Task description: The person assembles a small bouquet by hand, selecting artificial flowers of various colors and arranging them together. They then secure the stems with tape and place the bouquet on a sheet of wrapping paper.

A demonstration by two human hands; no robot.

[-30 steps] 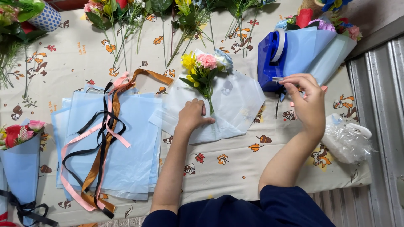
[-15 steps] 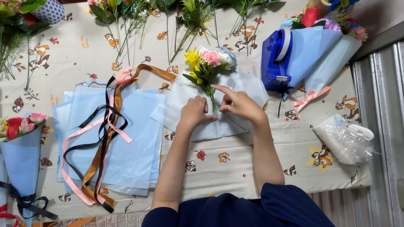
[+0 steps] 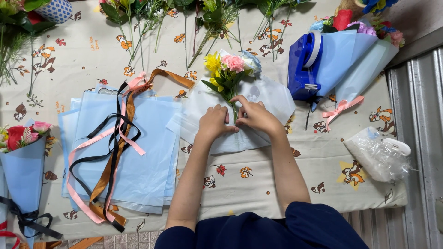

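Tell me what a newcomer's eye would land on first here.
First, both hands, the left hand and right hand, meet over the stems of a small bunch of flowers lying on pale wrapping paper at the table's middle. To their left, ribbons in pink, black and brown sprawl over a stack of light blue sheets. At upper right, a blue tape dispenser stands beside finished bouquets.

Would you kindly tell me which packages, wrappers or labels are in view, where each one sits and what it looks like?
Clear bag: right table edge, crumpled, transparent with a white part.
Blue sheets: stacked flat left of the hands, pale blue, ribbons across them.
White wrap: under both hands, translucent, beneath the small posy.
Wrapped bouquets: top right, pale blue cones, one with a pink bow.
Wrapped bouquet: left edge, pale blue cone, black ribbon.
No labels or screens.
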